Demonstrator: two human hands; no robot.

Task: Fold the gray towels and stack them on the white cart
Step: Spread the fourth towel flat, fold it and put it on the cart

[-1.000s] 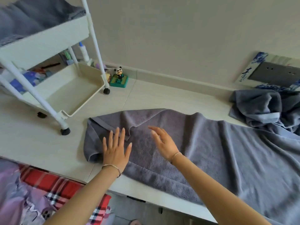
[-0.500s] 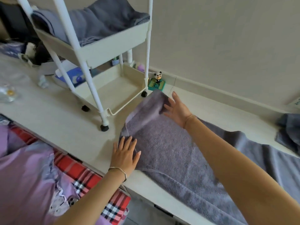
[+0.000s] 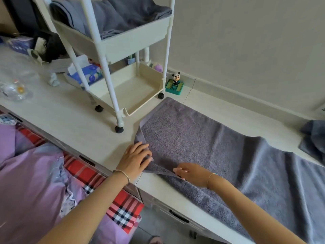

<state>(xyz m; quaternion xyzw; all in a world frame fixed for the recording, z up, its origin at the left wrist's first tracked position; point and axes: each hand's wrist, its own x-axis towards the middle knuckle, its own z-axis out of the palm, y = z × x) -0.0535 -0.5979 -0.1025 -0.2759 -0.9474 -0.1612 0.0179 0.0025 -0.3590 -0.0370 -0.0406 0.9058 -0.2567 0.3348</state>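
A long gray towel lies spread flat on the pale ledge, its left end just short of the white cart. My left hand sits on the towel's near-left corner with its fingers curled over the edge. To its right, my right hand pinches the towel's near edge, which is lifted slightly into a ridge. The cart's top tray holds several folded gray towels. Its bottom tray holds nothing. Another crumpled gray towel lies at the far right.
A panda figurine stands by the wall beside the cart's wheel. A blue tissue pack and clear plastic wrap lie left of the cart. Purple and red plaid bedding lies below the ledge's front edge.
My right hand has come back from the towel's far-left corner to its near edge. My left hand slid onto the near-left corner. The towel's left end now lies flat.
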